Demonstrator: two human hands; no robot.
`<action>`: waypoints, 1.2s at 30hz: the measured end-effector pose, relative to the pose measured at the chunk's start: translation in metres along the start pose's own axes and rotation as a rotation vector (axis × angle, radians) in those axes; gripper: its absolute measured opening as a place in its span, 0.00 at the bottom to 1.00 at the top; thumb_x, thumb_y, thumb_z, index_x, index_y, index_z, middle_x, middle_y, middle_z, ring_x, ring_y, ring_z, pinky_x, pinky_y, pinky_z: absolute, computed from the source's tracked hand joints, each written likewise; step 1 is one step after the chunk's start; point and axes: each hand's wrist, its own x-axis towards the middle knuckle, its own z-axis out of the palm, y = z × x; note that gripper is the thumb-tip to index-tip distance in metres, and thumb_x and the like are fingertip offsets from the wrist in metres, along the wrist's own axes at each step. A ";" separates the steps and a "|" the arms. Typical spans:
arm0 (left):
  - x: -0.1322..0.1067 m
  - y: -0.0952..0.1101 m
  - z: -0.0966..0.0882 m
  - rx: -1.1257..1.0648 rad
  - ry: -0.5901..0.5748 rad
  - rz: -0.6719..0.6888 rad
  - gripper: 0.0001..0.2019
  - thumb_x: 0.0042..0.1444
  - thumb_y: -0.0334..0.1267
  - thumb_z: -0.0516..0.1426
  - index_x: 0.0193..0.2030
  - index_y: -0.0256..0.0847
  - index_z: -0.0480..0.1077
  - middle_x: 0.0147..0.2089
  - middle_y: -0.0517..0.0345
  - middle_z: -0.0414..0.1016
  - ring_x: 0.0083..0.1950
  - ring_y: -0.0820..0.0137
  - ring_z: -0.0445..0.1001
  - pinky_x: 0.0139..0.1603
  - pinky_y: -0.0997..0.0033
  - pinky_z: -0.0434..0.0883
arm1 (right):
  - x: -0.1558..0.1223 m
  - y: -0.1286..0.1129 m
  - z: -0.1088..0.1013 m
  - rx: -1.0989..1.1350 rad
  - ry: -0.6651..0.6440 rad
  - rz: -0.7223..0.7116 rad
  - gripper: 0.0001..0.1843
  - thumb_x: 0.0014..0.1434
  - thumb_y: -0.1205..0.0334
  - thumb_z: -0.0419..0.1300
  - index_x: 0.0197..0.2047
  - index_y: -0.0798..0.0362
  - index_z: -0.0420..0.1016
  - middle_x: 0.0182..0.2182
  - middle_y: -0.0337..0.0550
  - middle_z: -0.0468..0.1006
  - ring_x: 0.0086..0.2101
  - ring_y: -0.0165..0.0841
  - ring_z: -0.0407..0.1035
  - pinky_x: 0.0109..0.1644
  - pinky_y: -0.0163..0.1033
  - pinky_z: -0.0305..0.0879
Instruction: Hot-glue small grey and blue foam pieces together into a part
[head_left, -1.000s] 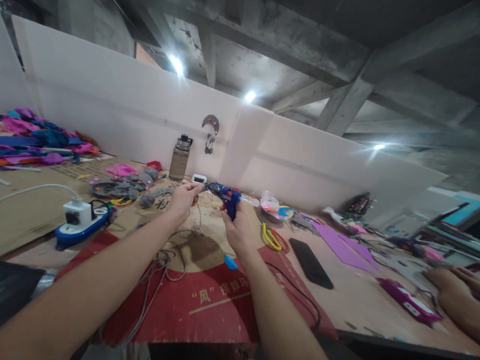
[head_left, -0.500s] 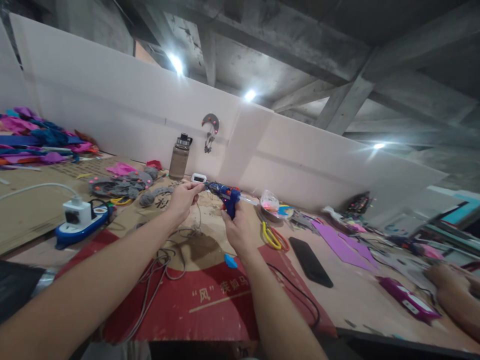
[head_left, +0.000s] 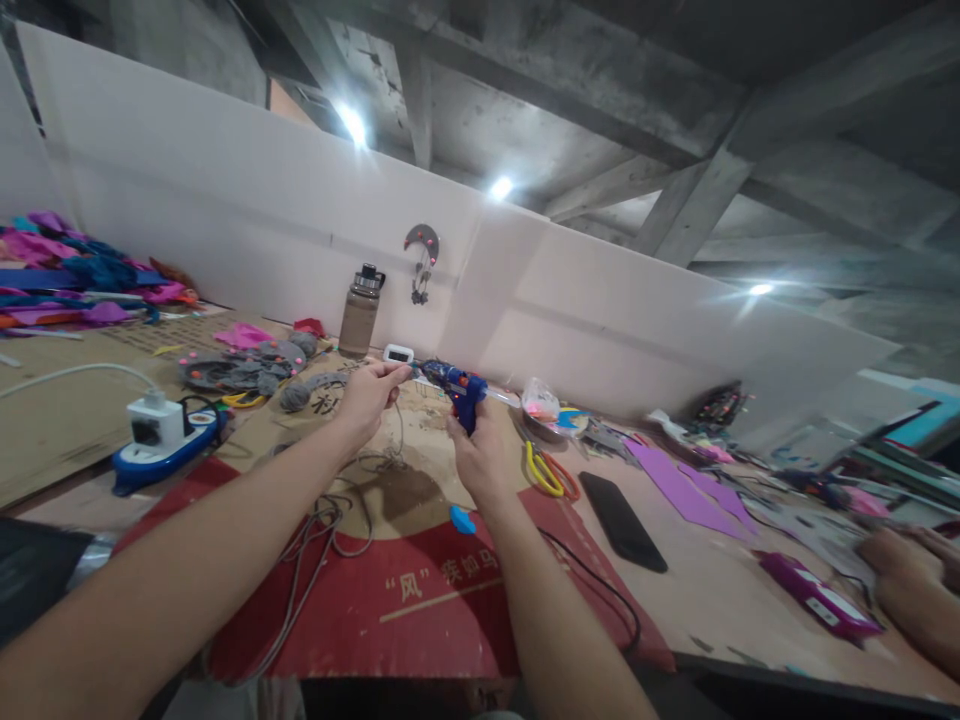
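Observation:
My right hand (head_left: 480, 455) is wrapped around the grip of a blue hot glue gun (head_left: 466, 390), with a clear glue stick (head_left: 504, 397) sticking out of its back. The gun's nozzle points left, toward my left fingertips. My left hand (head_left: 369, 400) is closed in a pinch just left of the nozzle. A thin grey cord (head_left: 401, 430) hangs from its fingers down to a loose tangle on the table; whatever small piece sits at the fingertips is too small to make out. A blue scrap (head_left: 462, 520) lies below my right wrist.
Yellow-and-orange-handled scissors (head_left: 551, 472) and a black phone (head_left: 622, 522) lie to the right. A bottle (head_left: 361, 312) stands by the white panel (head_left: 247, 190). A blue-and-white power strip (head_left: 165, 445) sits left. Another person's hand (head_left: 900, 560) is at far right.
The glue gun and my right hand have moved slightly right, so the nozzle is a little farther from my left fingertips. My left hand stays nearly in place.

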 end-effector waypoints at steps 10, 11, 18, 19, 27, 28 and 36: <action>-0.001 0.002 0.001 0.012 0.000 0.006 0.14 0.39 0.44 0.63 0.28 0.34 0.72 0.16 0.66 0.58 0.15 0.82 0.51 0.16 0.77 0.43 | 0.000 0.000 0.001 0.028 -0.017 -0.014 0.22 0.55 0.60 0.53 0.54 0.50 0.61 0.44 0.44 0.72 0.43 0.36 0.66 0.50 0.44 0.60; -0.001 0.002 0.001 0.016 0.000 0.011 0.14 0.39 0.44 0.63 0.28 0.34 0.72 0.16 0.66 0.58 0.15 0.82 0.51 0.16 0.76 0.43 | 0.000 -0.001 0.001 0.035 -0.023 -0.013 0.22 0.55 0.59 0.53 0.54 0.50 0.61 0.44 0.44 0.72 0.43 0.36 0.66 0.50 0.43 0.60; -0.001 0.002 0.000 0.015 -0.001 0.023 0.12 0.39 0.43 0.64 0.27 0.35 0.72 0.15 0.66 0.58 0.15 0.82 0.52 0.16 0.76 0.44 | 0.001 0.001 -0.001 0.072 -0.036 0.051 0.18 0.53 0.58 0.54 0.49 0.50 0.65 0.38 0.42 0.73 0.36 0.34 0.67 0.44 0.40 0.62; -0.001 0.002 0.000 0.016 -0.001 0.024 0.12 0.39 0.43 0.64 0.26 0.35 0.72 0.15 0.66 0.59 0.16 0.81 0.52 0.16 0.77 0.44 | 0.002 0.002 -0.001 0.083 -0.039 0.061 0.18 0.53 0.58 0.54 0.48 0.50 0.65 0.37 0.41 0.73 0.36 0.34 0.67 0.43 0.40 0.62; -0.001 0.000 0.000 0.040 0.011 0.022 0.13 0.39 0.44 0.64 0.27 0.35 0.73 0.16 0.65 0.59 0.16 0.81 0.53 0.16 0.77 0.45 | 0.002 0.002 -0.003 0.102 -0.010 0.086 0.16 0.53 0.58 0.54 0.46 0.51 0.65 0.38 0.41 0.73 0.36 0.34 0.67 0.43 0.40 0.62; -0.001 0.001 0.000 0.048 0.020 0.019 0.13 0.39 0.44 0.64 0.28 0.35 0.73 0.15 0.65 0.59 0.16 0.81 0.53 0.16 0.77 0.45 | 0.002 0.000 -0.004 0.096 0.003 0.085 0.16 0.53 0.58 0.54 0.45 0.51 0.65 0.37 0.41 0.73 0.36 0.34 0.67 0.43 0.40 0.62; -0.002 0.004 -0.001 0.064 0.053 0.012 0.15 0.39 0.45 0.63 0.30 0.35 0.74 0.14 0.65 0.59 0.15 0.81 0.52 0.16 0.77 0.46 | 0.008 0.008 -0.003 0.410 0.090 0.288 0.15 0.49 0.57 0.57 0.39 0.49 0.59 0.23 0.31 0.68 0.19 0.25 0.59 0.20 0.31 0.56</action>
